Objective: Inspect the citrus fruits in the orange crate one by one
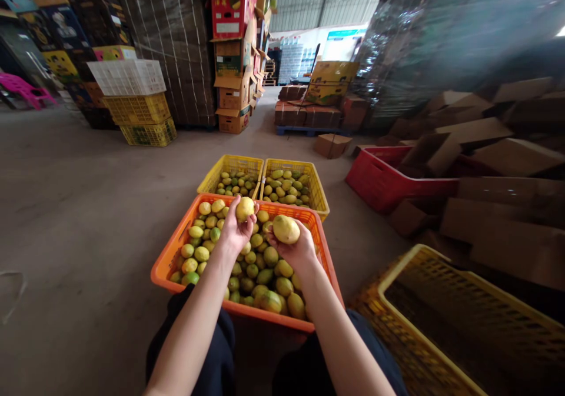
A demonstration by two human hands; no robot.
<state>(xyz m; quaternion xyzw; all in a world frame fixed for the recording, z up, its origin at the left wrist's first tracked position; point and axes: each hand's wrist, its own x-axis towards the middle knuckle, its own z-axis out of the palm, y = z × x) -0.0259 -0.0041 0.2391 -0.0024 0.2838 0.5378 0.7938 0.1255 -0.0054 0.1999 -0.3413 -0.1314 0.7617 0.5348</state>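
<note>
My left hand (236, 231) is closed around a yellow lemon (245, 209), held up over the orange crate (176, 255). To its right, my right hand (302, 249) holds a larger, pale yellow lemon (286, 230) above the same crate, its fingers curled beneath the fruit. The two hands are apart. Below them the crate is filled with loose yellow and green lemons (271, 302). My forearms cover part of the crate and its fruit.
Two yellow crates (318, 191) of lemons stand behind the orange one. At right are a yellow crate (477, 302), a red crate (388, 187) and cardboard pieces (507, 157). Stacked boxes (232, 96) and stacked crates (141, 110) stand farther back.
</note>
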